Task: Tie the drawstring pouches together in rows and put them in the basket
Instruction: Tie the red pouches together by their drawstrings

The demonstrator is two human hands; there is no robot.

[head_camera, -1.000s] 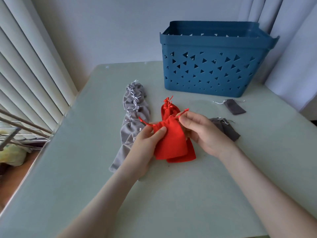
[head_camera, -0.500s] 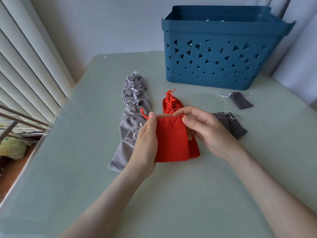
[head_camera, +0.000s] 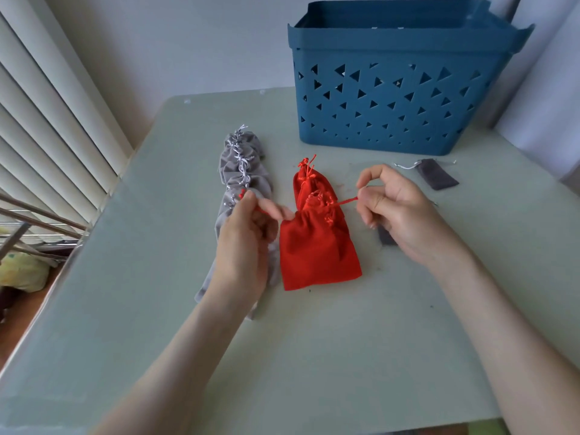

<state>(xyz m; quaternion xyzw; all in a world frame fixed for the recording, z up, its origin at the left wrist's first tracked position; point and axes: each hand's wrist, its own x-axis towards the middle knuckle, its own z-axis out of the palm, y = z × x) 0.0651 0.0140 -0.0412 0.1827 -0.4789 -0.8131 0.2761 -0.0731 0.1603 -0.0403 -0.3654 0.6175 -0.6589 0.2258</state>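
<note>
Where blinds (head_camera: 47, 120) hang, a table (head_camera: 314, 356) bears the basket (head_camera: 392, 98).

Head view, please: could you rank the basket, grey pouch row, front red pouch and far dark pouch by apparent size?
basket
grey pouch row and front red pouch: too close to rank
far dark pouch

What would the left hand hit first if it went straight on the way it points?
Probably the red pouches: the left hand, pinching a red drawstring, points up and right toward their gathered mouths. Its height is unclear from one view.
</note>
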